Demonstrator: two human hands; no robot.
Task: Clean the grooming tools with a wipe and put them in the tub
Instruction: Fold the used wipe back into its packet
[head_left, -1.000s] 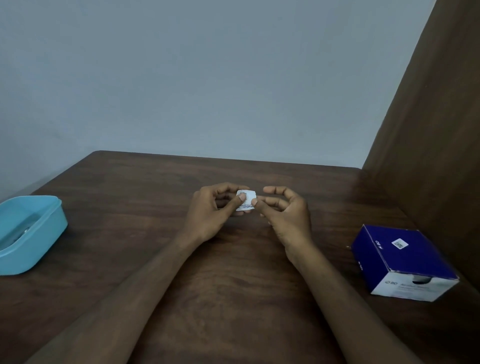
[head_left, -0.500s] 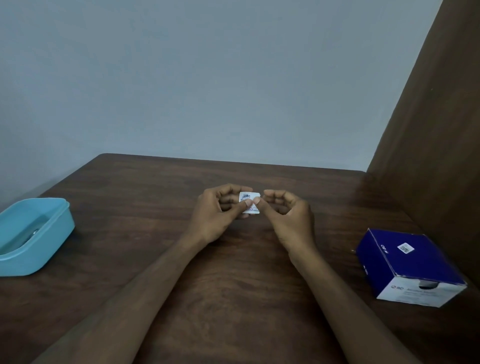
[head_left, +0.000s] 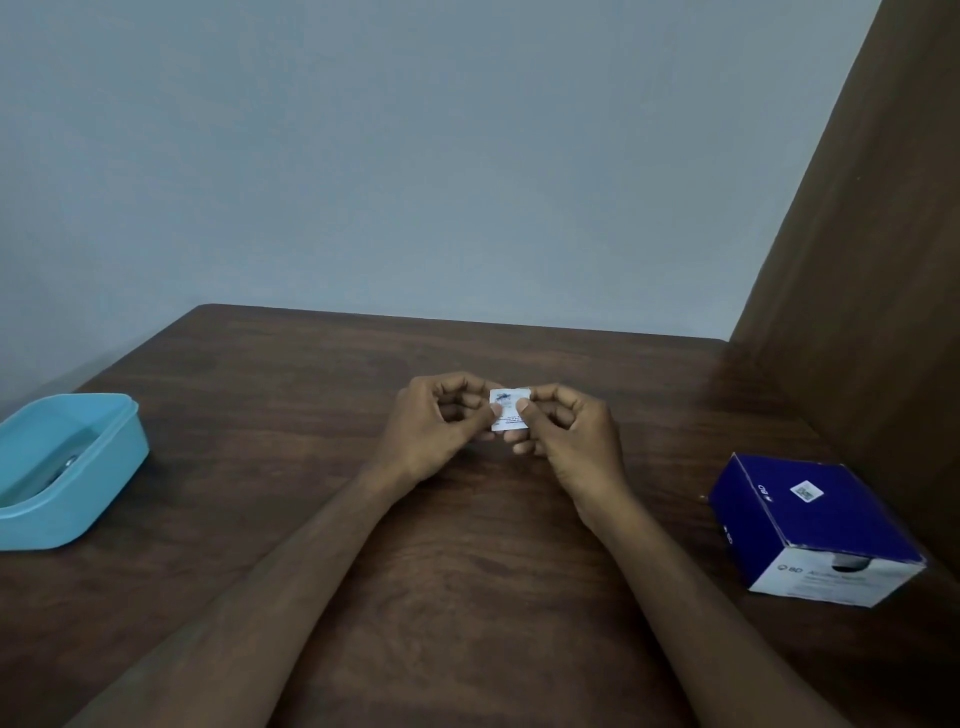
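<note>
Holding something metallic, the blue tub sits at table's left.

— What's behind?

— A plain grey-blue wall, bare and matte, running straight across the far side, well beyond the hands.

— And to the right?

— A brown wood panel, upright, meeting the wall at a corner. Its edge slants in the wide lens.

— What are the hands over?

— A dark brown wooden table with visible grain. Its far edge touches the wall; its far left corner is rounded. On the right it runs up against the panel.

— The light?

— Dim and even, soft shadows only. A faint sheen lies on the tabletop, nearer than the hands.
</note>
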